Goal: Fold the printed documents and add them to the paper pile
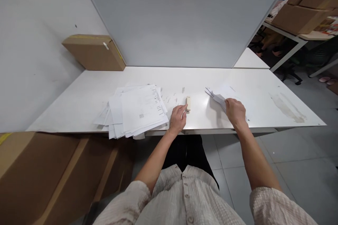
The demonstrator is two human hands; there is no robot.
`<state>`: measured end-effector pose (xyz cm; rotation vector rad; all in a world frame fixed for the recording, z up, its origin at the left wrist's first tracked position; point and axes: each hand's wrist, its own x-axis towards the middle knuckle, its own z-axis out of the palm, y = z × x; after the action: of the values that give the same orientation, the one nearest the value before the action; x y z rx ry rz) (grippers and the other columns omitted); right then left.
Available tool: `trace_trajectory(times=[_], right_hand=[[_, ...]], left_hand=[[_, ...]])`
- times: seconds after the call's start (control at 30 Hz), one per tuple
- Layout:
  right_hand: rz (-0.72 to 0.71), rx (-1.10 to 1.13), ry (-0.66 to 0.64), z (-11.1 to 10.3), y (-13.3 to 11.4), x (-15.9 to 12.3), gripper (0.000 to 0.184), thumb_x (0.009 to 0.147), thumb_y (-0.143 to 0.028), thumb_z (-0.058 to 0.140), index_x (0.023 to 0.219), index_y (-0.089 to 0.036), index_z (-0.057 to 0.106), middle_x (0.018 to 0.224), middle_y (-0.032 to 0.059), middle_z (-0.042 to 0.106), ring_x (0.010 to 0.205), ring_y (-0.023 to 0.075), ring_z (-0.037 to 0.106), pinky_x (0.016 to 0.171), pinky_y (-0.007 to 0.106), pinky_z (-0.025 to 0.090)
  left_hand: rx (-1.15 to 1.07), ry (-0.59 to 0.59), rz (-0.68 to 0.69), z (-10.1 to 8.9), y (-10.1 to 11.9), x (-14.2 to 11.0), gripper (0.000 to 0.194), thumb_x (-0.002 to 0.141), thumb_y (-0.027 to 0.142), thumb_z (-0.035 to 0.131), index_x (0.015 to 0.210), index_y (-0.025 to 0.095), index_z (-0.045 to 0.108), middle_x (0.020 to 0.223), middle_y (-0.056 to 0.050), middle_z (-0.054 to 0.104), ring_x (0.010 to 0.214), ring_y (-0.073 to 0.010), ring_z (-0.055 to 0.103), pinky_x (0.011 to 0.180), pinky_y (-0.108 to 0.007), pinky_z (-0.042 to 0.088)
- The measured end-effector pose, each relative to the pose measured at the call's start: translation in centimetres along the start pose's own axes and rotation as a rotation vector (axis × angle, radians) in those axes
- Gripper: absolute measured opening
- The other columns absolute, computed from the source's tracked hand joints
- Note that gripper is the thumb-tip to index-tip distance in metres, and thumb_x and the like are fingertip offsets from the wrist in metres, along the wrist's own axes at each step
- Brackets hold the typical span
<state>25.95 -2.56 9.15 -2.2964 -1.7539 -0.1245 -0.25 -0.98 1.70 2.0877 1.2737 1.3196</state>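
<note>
On the white table, a small cream stapler [188, 104] lies lengthwise toward me. My left hand [178, 119] rests beside it with the fingers stretched out, the fingertips at the stapler's left side and not wrapped round it. Farther right, my right hand [236, 112] pinches the edge of some white paper sheets [221, 99], which lift and bend above the table. More white paper lies under and behind them. Left of my left hand spreads a loose, uneven stack of printed sheets [141, 110], its front corners hanging over the table edge.
A flat cardboard box [93, 52] stands at the table's back left corner. A tall grey panel [179, 17] rises along the back edge. Large cartons [52, 175] fill the floor at lower left. Another desk with boxes [301, 17] is at far right.
</note>
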Motion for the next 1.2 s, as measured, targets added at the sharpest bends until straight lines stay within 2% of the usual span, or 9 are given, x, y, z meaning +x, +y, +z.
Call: trace_trajectory(times=[0.17, 0.3, 0.47, 0.57, 0.7, 0.8, 1.0, 1.1, 1.2], right_hand=[[-0.023, 0.578, 0.081, -5.8, -2.1, -4.3, 0.029, 0.089, -0.048, 0.042, 0.087, -0.024, 0.058, 0.070, 0.0029, 0.058, 0.062, 0.0167, 0.050, 0.057, 0.027, 0.037], [-0.058, 0.925, -0.115, -5.5, -2.2, -4.0, 0.036, 0.088, -0.053, 0.040, 0.081, -0.022, 0.058, 0.070, 0.0018, 0.058, 0.063, 0.0161, 0.053, 0.056, 0.027, 0.041], [0.039, 0.399, -0.036, 0.0, 0.2, 1.4, 0.029, 0.087, -0.037, 0.048, 0.101, -0.016, 0.061, 0.099, 0.0114, 0.065, 0.093, 0.0240, 0.058, 0.080, 0.036, 0.043], [-0.023, 0.012, -0.180, 2.8, 0.9, 3.5, 0.035, 0.084, -0.030, 0.051, 0.114, -0.012, 0.057, 0.121, 0.0174, 0.057, 0.110, 0.0297, 0.050, 0.084, 0.038, 0.041], [-0.104, -0.200, -0.285, 4.4, 0.6, 3.7, 0.031, 0.086, -0.010, 0.037, 0.108, -0.009, 0.059, 0.113, 0.0197, 0.060, 0.105, 0.0277, 0.052, 0.076, 0.033, 0.041], [-0.080, -0.237, -0.241, 4.9, 0.6, 3.2, 0.034, 0.084, -0.006, 0.035, 0.104, -0.009, 0.062, 0.105, 0.0186, 0.063, 0.099, 0.0266, 0.056, 0.072, 0.032, 0.040], [0.008, -0.135, -0.206, 5.0, 1.1, 3.0, 0.035, 0.092, -0.027, 0.035, 0.095, -0.016, 0.068, 0.105, 0.0132, 0.066, 0.096, 0.0247, 0.058, 0.068, 0.030, 0.038], [-0.018, -0.096, -0.194, 3.5, 1.0, 2.5, 0.036, 0.092, -0.022, 0.032, 0.095, -0.015, 0.066, 0.104, 0.0145, 0.066, 0.087, 0.0231, 0.059, 0.064, 0.030, 0.035], [0.038, -0.033, 0.013, 0.3, 0.6, 1.4, 0.034, 0.093, -0.025, 0.031, 0.097, -0.014, 0.063, 0.088, 0.0142, 0.065, 0.072, 0.0210, 0.056, 0.060, 0.030, 0.032]], left_hand=[[-0.628, -0.087, -0.260, -0.2, 2.9, 0.8, 0.077, 0.077, 0.040, 0.067, 0.142, 0.022, 0.030, 0.135, -0.013, 0.050, 0.127, -0.0241, 0.045, 0.104, -0.042, 0.039], [-1.073, -0.278, -0.468, -0.2, 4.8, 0.8, 0.052, 0.071, 0.042, 0.072, 0.114, 0.016, 0.061, 0.116, -0.013, 0.065, 0.111, -0.0273, 0.059, 0.096, -0.043, 0.047], [-1.110, -0.058, -0.713, -0.4, 4.9, -0.3, 0.038, 0.064, 0.041, 0.077, 0.089, 0.013, 0.071, 0.087, -0.008, 0.073, 0.086, -0.0255, 0.068, 0.084, -0.043, 0.053], [-1.101, 0.073, -0.763, -0.6, 4.6, -0.6, 0.040, 0.061, 0.041, 0.079, 0.088, 0.013, 0.070, 0.086, -0.008, 0.074, 0.084, -0.0247, 0.068, 0.082, -0.042, 0.053], [-1.109, 0.117, -0.788, -0.7, 4.2, -0.7, 0.042, 0.060, 0.040, 0.080, 0.088, 0.012, 0.070, 0.087, -0.009, 0.073, 0.084, -0.0252, 0.068, 0.083, -0.042, 0.053], [-1.092, 0.141, -0.792, -0.6, 4.0, -0.6, 0.042, 0.060, 0.040, 0.080, 0.088, 0.011, 0.070, 0.088, -0.010, 0.073, 0.086, -0.0252, 0.068, 0.083, -0.042, 0.052], [-1.089, 0.170, -0.781, -0.2, 3.6, -0.6, 0.041, 0.059, 0.041, 0.080, 0.087, 0.012, 0.071, 0.089, -0.009, 0.074, 0.085, -0.0242, 0.068, 0.085, -0.041, 0.051], [-1.107, 0.157, -0.751, -0.4, 3.3, -0.6, 0.040, 0.061, 0.041, 0.079, 0.089, 0.013, 0.071, 0.090, -0.009, 0.073, 0.088, -0.0245, 0.068, 0.087, -0.041, 0.050], [-1.154, 0.115, -0.727, -0.9, 3.2, -0.5, 0.042, 0.061, 0.041, 0.079, 0.092, 0.014, 0.070, 0.093, -0.009, 0.073, 0.092, -0.0255, 0.067, 0.090, -0.042, 0.049]])
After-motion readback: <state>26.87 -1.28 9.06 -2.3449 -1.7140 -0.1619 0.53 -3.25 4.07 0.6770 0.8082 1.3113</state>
